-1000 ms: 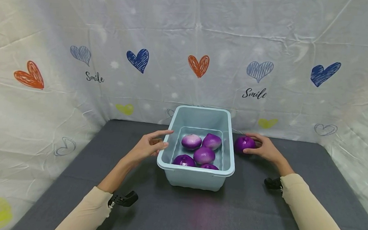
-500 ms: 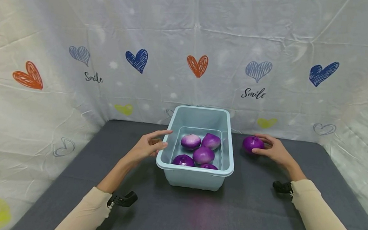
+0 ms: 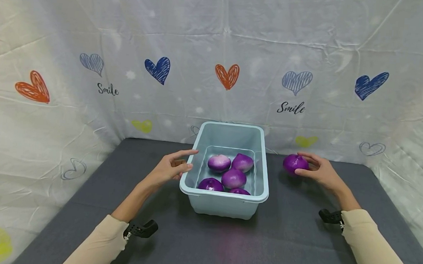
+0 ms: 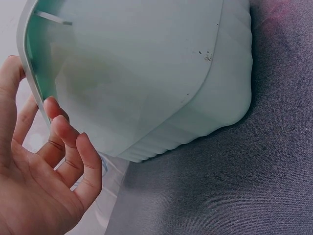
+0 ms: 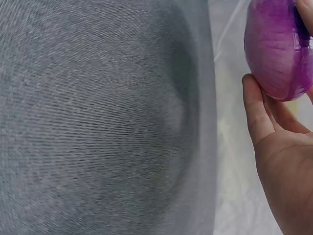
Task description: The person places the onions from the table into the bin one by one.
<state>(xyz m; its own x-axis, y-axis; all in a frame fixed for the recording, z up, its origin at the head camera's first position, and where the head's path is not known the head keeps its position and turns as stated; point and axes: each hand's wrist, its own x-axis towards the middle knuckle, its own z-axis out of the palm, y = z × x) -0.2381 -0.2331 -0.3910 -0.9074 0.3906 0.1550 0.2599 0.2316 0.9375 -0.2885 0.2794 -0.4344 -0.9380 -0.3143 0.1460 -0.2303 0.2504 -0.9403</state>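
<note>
A pale blue plastic bin (image 3: pixel 223 207) stands on the table with several purple onions (image 3: pixel 234 178) inside. At its left side, my left hand (image 3: pixel 169 167) holds the rim between thumb and fingers. The left wrist view shows curled fingers (image 4: pixel 88 161) close to the rim and the outer wall of the bin (image 4: pixel 142 73). To the right of the bin, my right hand (image 3: pixel 320 171) grips a purple onion (image 3: pixel 294 164) between thumb and fingers. In the right wrist view this onion (image 5: pixel 274 54) is partly cut off by the frame edge, and it appears raised off the table.
Dark grey cloth covers the table (image 3: pixel 204 248). Behind it hangs a white curtain (image 3: pixel 261 38) printed with hearts and words, close to the bin's far end. The bin's walls rise well above the onions in it.
My right hand has moved right with the onion, away from the bin. My left hand, the bin and the onions inside it have stayed in place.
</note>
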